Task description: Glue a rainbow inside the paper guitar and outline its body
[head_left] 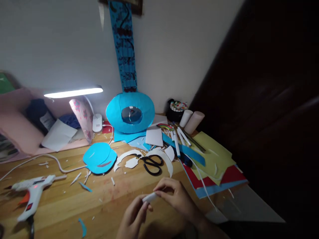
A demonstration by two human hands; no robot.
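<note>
Wooden counter (pixel 54 205), strewn with paper scraps, runs back to a pale wall (pixel 174 49). Nearest, the person's left hand (pixel 136 212) has its grip closed on one end of a small white roll (pixel 149 198), apparently paper, while the right hand (pixel 176 196) pinches the other end. The roll is held up between the two hands; squeezing too hard or twisting unevenly could crease it or let it spring loose. To the left lies a white glue gun (pixel 33 192), a red light showing on its body; if its nozzle is hot, a straying arm could be burnt, and a tug on its black cord (pixel 31 225) could drag it. Black-handled scissors (pixel 151 162) lie beyond the hands among white paper cut-outs (pixel 166 160), so a careless reach might tear paper or nick a finger. Farther right, a thin white cord (pixel 203 183) crosses coloured sheets (pixel 224 149); snagging it might pull them askew. At the back, a blue guitar-shaped model (pixel 147 113) appears to lean upright, and a knock at its base could topple it.
</note>
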